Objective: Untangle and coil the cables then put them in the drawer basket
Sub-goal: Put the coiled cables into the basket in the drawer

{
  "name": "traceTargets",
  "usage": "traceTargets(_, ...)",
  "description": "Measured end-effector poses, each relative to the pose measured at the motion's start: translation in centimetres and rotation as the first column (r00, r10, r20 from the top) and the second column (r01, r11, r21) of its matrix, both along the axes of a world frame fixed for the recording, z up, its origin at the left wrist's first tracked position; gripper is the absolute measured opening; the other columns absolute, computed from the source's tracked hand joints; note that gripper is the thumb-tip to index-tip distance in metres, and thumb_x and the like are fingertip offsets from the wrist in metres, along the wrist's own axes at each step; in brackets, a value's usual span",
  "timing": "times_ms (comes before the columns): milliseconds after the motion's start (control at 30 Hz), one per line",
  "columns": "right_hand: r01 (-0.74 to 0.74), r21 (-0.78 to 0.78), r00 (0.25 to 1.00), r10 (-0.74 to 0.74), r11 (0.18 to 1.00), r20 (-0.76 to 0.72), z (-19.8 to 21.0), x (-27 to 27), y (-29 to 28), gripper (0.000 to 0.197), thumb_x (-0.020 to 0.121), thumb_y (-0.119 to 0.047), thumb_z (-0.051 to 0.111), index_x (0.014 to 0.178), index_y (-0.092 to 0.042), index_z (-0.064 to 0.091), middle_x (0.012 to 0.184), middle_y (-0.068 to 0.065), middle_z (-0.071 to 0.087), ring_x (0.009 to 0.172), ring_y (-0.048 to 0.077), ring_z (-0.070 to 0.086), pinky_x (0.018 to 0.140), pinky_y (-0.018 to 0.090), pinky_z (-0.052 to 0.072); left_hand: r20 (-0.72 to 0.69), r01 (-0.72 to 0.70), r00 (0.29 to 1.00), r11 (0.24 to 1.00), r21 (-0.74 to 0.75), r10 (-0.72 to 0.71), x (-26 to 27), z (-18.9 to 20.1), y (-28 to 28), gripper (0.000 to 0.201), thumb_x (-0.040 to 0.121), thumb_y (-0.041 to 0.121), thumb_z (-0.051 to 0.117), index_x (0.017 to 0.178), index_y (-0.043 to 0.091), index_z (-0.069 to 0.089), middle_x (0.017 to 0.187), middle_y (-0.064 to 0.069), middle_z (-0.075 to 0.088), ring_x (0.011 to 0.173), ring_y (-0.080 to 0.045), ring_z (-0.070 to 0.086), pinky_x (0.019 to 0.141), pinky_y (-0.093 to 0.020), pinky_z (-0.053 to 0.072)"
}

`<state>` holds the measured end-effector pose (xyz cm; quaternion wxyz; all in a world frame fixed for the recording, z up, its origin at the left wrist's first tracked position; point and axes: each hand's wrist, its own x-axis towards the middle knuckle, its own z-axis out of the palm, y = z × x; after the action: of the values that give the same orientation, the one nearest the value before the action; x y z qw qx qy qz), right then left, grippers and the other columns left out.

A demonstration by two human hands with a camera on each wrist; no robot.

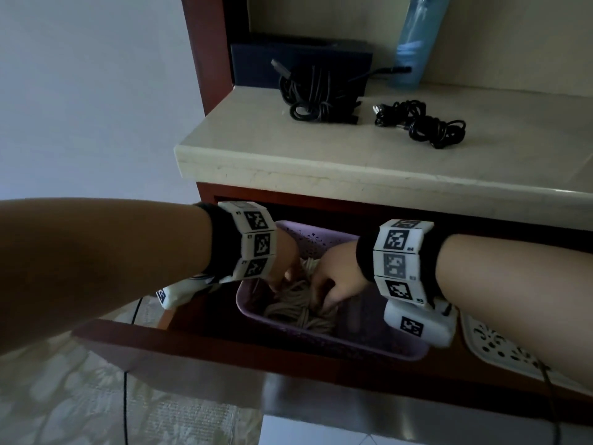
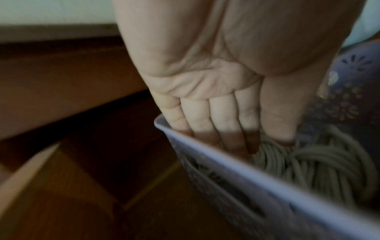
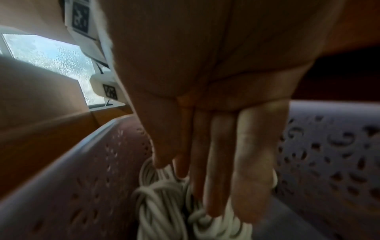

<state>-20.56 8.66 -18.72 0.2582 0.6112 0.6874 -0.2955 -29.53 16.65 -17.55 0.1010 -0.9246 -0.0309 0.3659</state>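
Reaching down into the open drawer (image 1: 205,345), we have both hands inside the purple basket (image 1: 324,239) to seat the coiled white cable (image 1: 298,308) on its floor. Our left hand (image 1: 284,263) has its fingers (image 2: 230,138) straight, tips touching the loops, seemingly to press the coil flat. Our right hand (image 1: 333,277) also reaches down with extended fingers (image 3: 252,178) lying against the bundle beside its wrapped knot; whether they grip it we cannot tell. Two black cable bundles, one larger (image 1: 313,94) and one smaller (image 1: 420,122), wait on the countertop (image 1: 288,155), presumably next for coiling.
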Motion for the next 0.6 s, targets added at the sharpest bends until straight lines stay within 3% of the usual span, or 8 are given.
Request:
traceTargets(100,0.042,0.074,0.999,-0.043,0.996,0.018,3.2,0.6,-0.9,0.032,0.095,-0.034,0.049,0.120,-0.017,0.059,0.119,-0.001,0.062,0.108,0.016,0.056,0.081,0.018,0.042,0.069,-0.040,0.997,0.999,0.010,0.039,0.2,1.8,0.2,0.034,0.094,0.036,0.051,0.123,0.022,0.060,0.126,0.002,0.062,0.113,-0.016,0.055,0.099,-0.027,0.037)
traceTargets(167,0.069,0.133,0.997,-0.074,0.989,0.037,5.6,0.9,-1.9,0.031,0.094,-0.035,0.050,0.119,-0.019,0.060,0.117,-0.001,0.063,0.107,0.015,0.056,0.093,0.025,0.042,0.182,-0.055,0.982,0.998,-0.023,0.059,0.4,4.1,0.1,0.027,0.093,0.037,0.050,0.112,0.023,0.063,0.123,0.003,0.063,0.107,-0.014,0.056,0.094,-0.024,0.037)
traceTargets(233,0.137,0.199,0.988,-0.147,0.970,0.036,8.1,1.5,-3.1,0.030,0.093,-0.035,0.050,0.118,-0.021,0.060,0.115,0.000,0.064,0.106,0.016,0.057,0.096,0.031,0.043,0.332,-0.097,0.936,0.992,-0.083,0.119,0.5,6.9,-0.1,0.036,0.091,0.043,0.047,0.117,0.023,0.064,0.117,0.008,0.064,0.107,-0.010,0.055,0.086,-0.019,0.034)
traceTargets(300,0.263,0.320,0.961,-0.277,0.910,-0.003,10.7,2.4,-4.4,0.027,0.092,-0.035,0.052,0.114,-0.023,0.061,0.107,0.000,0.067,0.099,0.018,0.062,0.091,0.033,0.048,0.474,-0.132,0.856,0.973,-0.187,0.207,0.7,9.7,0.0,0.035,0.091,0.042,0.048,0.115,0.022,0.065,0.094,0.015,0.063,0.093,-0.005,0.056,0.079,-0.017,0.036)
traceTargets(367,0.385,0.487,0.913,-0.402,0.784,-0.073,13.2,3.6,-5.5,0.024,0.092,-0.032,0.054,0.110,-0.020,0.063,0.099,-0.001,0.068,0.089,0.017,0.063,0.079,0.026,0.052,0.582,-0.129,0.763,0.949,-0.288,0.281,1.3,11.9,0.1,0.026,0.094,0.032,0.052,0.114,0.023,0.065,0.082,0.020,0.061,0.085,-0.002,0.055,0.072,-0.013,0.038)
traceTargets(433,0.405,0.665,0.875,-0.476,0.627,-0.084,15.0,5.3,-6.2,0.026,0.091,-0.029,0.055,0.113,-0.016,0.062,0.105,-0.002,0.064,0.090,0.013,0.057,0.073,0.020,0.043,0.660,-0.126,0.688,0.946,-0.299,0.301,2.2,13.1,0.0,0.027,0.095,0.029,0.052,0.119,0.022,0.062,0.103,0.013,0.065,0.096,-0.005,0.055,0.081,-0.015,0.039)
traceTargets(500,0.419,0.749,0.818,-0.571,0.514,-0.066,15.7,7.1,-6.5,0.033,0.090,-0.027,0.057,0.121,-0.014,0.058,0.120,0.002,0.060,0.105,0.015,0.055,0.082,0.020,0.039,0.700,-0.139,0.651,0.952,-0.272,0.295,3.7,13.4,-0.5,0.036,0.095,0.030,0.051,0.130,0.019,0.054,0.128,0.005,0.057,0.116,-0.013,0.052,0.097,-0.023,0.038)
traceTargets(600,0.478,0.700,0.711,-0.702,0.530,0.046,14.9,9.4,-6.2,0.051,0.091,-0.025,0.056,0.138,-0.013,0.040,0.138,0.009,0.048,0.124,0.024,0.046,0.098,0.028,0.036,0.709,-0.163,0.638,0.953,-0.255,0.299,6.5,13.2,-1.6,0.047,0.096,0.030,0.051,0.139,0.014,0.043,0.137,-0.002,0.050,0.123,-0.020,0.048,0.099,-0.028,0.037)
